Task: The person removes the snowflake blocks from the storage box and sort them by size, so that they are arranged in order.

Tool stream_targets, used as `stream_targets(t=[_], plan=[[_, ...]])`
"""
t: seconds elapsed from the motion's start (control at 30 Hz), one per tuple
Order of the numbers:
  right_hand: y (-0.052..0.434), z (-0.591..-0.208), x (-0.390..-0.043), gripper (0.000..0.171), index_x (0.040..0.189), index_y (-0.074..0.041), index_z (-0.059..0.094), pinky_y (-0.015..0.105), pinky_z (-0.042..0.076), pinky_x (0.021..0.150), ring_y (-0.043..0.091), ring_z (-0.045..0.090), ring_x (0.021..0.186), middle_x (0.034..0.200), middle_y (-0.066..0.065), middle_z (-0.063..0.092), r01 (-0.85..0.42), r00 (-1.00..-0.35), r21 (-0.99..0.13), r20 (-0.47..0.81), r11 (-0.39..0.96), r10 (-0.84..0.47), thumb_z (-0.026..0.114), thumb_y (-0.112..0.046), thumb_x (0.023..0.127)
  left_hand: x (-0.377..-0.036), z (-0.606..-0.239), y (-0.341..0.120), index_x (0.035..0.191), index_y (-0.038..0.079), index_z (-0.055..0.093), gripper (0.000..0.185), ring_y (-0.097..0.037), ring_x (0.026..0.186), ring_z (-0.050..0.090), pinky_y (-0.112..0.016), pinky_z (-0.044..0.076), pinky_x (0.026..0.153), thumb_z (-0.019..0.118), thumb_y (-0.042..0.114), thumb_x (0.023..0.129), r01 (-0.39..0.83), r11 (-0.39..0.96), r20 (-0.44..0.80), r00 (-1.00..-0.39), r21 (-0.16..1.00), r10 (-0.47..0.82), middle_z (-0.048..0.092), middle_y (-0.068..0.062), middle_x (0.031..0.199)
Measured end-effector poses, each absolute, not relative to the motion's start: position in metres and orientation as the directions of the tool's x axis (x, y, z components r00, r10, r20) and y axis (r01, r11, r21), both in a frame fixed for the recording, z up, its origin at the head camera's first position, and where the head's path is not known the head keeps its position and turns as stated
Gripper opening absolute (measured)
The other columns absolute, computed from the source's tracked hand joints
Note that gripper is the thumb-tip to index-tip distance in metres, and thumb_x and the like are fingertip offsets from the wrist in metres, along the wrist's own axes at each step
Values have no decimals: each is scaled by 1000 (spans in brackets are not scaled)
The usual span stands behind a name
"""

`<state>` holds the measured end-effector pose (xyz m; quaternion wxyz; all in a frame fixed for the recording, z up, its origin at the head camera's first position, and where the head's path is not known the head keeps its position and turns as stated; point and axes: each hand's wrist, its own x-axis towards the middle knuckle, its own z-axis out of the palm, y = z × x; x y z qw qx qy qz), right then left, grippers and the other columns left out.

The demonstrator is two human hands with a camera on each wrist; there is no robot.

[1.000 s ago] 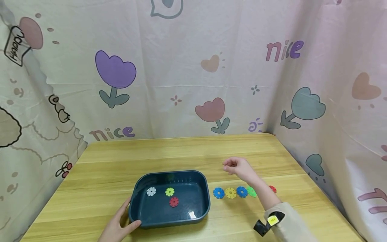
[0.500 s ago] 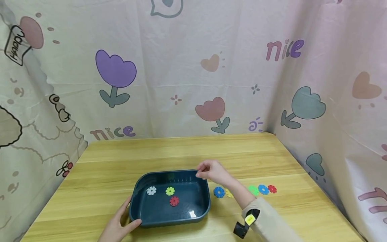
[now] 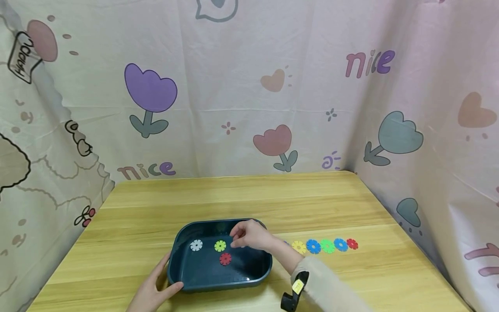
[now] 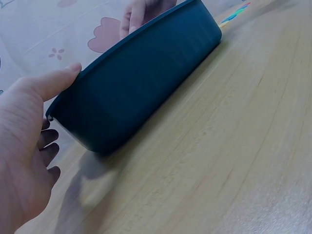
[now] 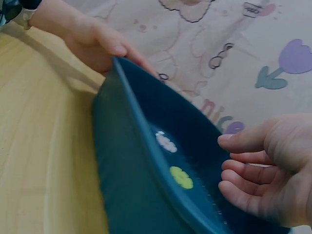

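Observation:
A dark teal plastic tub [image 3: 214,287] stands on the table. My left hand [image 3: 150,289] holds its near left corner, thumb at the front rim and fingers along the left side. In the left wrist view the thumb [image 4: 61,80] lies against the rim. White [image 3: 196,245], yellow-green [image 3: 220,246] and red [image 3: 225,259] notched plastic discs lie on the tub's floor. Over the tub's right half is my right hand [image 3: 252,235], fingers loosely bent, thumb and fingertips apart, nothing seen between them. Its fingertips are just right of the yellow-green disc.
Right of the tub lies a row of notched discs: yellow [image 3: 299,247], blue [image 3: 313,246], green [image 3: 328,246], another blue [image 3: 341,245] and red [image 3: 352,244]. A blue disc at the row's left end is mostly behind my right wrist. A printed cloth [image 3: 218,143] hangs behind the wooden table [image 3: 218,197].
My right hand has moved left from above the disc row, across the tub's right rim, to over its inside. My left hand and the discs in the tub stay where they were.

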<state>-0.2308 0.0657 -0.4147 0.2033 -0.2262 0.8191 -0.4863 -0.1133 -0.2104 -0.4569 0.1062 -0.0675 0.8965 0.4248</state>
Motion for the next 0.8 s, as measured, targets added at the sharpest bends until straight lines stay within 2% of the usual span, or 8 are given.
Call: stream_targets(t=[0.23,0.4,0.63,0.8], plan=[[50,-428,-227,23,98,0,65,21,47,57,9,56,63,74,-2,60,-162,-810,-855,-170,493,-561,74,-3,77,-113,-457,-211,150,5,14,89,-53,131,22,-66,33,96,64,42,86,-210,618,-250,-968,758,-23,18,-31,148],[46,-440,-225,23,95,-2,66,19,46,56,6,53,63,74,-4,59,-206,-806,-814,-174,543,-566,77,-3,74,-114,-456,-210,150,4,14,91,-53,131,23,-65,34,96,64,44,85,-227,606,-267,-963,763,-25,18,-32,148],[45,-444,-224,23,94,-4,67,18,46,63,4,51,70,79,-2,60,-294,-791,-747,-159,596,-590,78,-6,75,-112,-458,-211,150,5,14,91,-53,131,22,-64,33,98,65,43,85,-245,547,-280,-960,801,-20,17,-32,148],[44,-443,-224,24,95,-6,67,17,46,64,3,49,70,79,-4,58,-368,-772,-691,-146,622,-619,78,-9,75,-113,-458,-212,150,5,14,90,-53,131,24,-64,34,97,65,43,85,-231,554,-267,-964,800,-17,19,-32,147]])
